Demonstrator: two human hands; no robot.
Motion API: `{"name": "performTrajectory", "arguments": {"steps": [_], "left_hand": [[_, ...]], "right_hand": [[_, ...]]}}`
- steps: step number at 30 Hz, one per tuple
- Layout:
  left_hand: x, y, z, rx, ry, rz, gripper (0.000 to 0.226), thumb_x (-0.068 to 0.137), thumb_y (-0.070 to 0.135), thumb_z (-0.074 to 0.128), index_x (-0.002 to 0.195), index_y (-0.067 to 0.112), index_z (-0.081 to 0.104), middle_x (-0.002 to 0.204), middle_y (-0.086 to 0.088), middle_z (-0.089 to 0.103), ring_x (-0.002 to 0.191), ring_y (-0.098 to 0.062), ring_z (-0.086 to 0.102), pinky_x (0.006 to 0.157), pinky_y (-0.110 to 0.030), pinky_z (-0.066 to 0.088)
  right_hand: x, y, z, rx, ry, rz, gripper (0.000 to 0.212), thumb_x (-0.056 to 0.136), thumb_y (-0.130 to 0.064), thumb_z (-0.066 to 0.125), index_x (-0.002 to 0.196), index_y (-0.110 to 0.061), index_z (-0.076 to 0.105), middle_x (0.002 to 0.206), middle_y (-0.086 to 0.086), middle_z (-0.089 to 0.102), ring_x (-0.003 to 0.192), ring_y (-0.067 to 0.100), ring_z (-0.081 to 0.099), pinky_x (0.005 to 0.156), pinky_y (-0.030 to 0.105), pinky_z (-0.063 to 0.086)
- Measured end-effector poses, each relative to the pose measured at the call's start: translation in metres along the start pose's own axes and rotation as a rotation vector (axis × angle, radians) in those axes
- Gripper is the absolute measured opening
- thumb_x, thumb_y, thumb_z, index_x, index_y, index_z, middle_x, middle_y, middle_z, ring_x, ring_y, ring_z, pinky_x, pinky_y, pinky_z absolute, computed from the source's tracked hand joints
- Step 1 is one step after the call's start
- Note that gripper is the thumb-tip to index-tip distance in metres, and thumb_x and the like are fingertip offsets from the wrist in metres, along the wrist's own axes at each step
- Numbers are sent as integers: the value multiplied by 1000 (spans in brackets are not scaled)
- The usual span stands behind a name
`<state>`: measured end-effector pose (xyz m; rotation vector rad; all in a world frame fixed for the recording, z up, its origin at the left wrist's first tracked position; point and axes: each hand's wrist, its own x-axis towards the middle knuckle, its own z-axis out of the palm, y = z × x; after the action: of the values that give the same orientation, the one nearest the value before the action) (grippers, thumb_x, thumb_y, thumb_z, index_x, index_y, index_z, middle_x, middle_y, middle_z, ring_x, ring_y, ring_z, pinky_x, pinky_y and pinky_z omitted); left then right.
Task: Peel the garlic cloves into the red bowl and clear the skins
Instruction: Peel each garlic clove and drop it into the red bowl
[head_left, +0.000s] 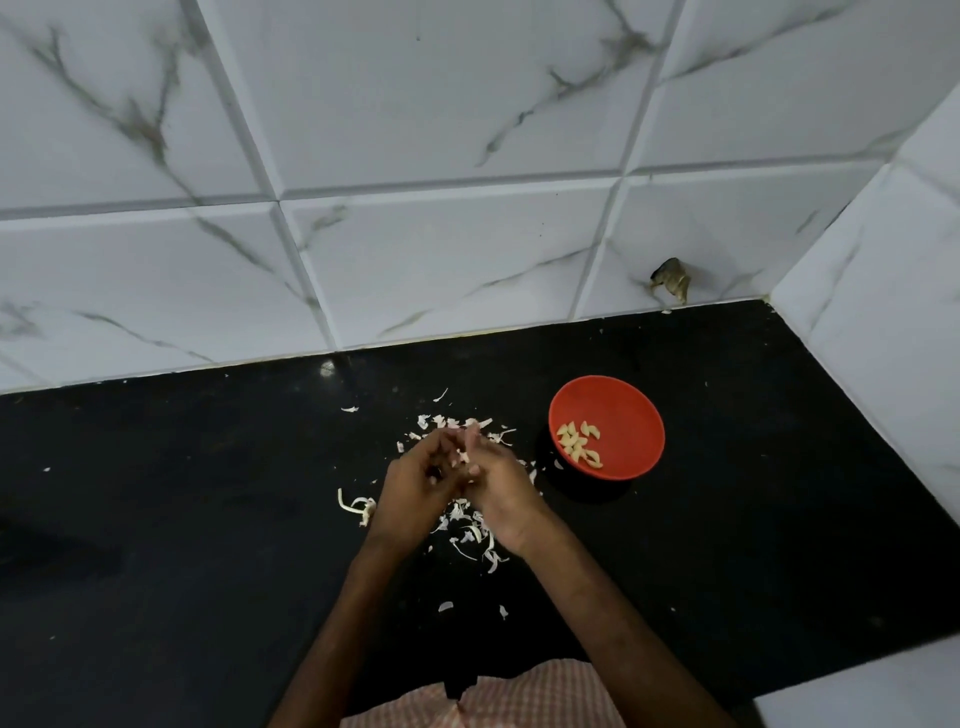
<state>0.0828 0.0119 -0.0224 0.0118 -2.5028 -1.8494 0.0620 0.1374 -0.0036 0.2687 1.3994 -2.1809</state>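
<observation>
Both curled, the left hand (415, 486) and right hand (503, 486) pinch a barely visible garlic clove (464, 457) above scattered skins (470, 527); the red bowl (636, 421) sits just right, nearer the right hand.

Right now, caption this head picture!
Left hand and right hand pinch a garlic clove above white skins, beside round red bowl.

Counter (156, 519) lies open left; red bowl (623, 410) stands right.
</observation>
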Motion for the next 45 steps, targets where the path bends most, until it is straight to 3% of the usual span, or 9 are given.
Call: {"name": "performTrajectory", "arguments": {"steps": [3,9,14,18,21,24,30,39,45], "left_hand": [[4,1,3,141,-91,75,18,92,3,65,92,21,63,76,4,64,70,-17,60,65,-37,52],[17,11,19,112,-214,117,21,95,2,64,99,22,68,80,8,65,72,-16,62,67,-29,52],[27,25,46,-244,-184,-121,15,101,3,52,88,6,59,59,10,51,52,-6,45,48,-17,36],[29,29,52,-462,-80,-266,28,101,6,46,74,14,44,55,1,35,46,-10,28,40,-19,23],[29,31,55,-658,-79,-366,28,100,10,42,73,19,40,54,3,29,45,-7,21,40,-18,18],[31,34,59,-782,-53,-407,30,100,14,40,71,21,42,54,5,27,44,-6,20,41,-19,15],[33,37,63,-615,8,-342,28,101,12,42,73,16,45,54,5,27,45,-5,25,39,-19,23],[29,44,62,-508,12,-280,27,106,12,36,84,7,49,55,1,25,47,-10,21,43,-23,19],[33,41,61,-507,-12,-277,31,106,17,39,84,7,57,54,1,28,48,-10,24,44,-24,21]], "right_hand": [[-3,3,-4,106,-37,59,32,102,-25,49,118,-4,67,115,11,72,110,22,67,90,30,55],[-5,-4,-28,322,-64,78,41,107,-27,37,132,-5,61,136,11,64,127,22,60,102,34,51],[-6,-16,-53,576,2,56,52,108,-37,26,138,-7,56,143,10,59,136,24,53,112,41,38],[-9,-26,-69,606,-14,14,62,102,-48,32,144,-7,51,146,10,56,139,23,50,122,42,29],[-11,-30,-71,455,38,-33,54,103,-43,38,138,-6,55,141,11,61,133,23,55,119,41,35],[-16,-24,-66,30,188,-254,27,104,-21,51,120,-8,68,123,8,71,119,23,65,106,41,49],[-18,-22,-59,-383,242,-485,22,87,-8,77,107,-9,69,107,5,73,101,18,71,91,36,57],[-14,-26,-65,-380,210,-502,26,94,0,63,104,-21,73,104,-3,75,104,14,70,91,30,56],[-12,-24,-65,-263,170,-453,18,95,-7,67,110,-12,74,109,3,75,108,18,70,94,32,56]]}}
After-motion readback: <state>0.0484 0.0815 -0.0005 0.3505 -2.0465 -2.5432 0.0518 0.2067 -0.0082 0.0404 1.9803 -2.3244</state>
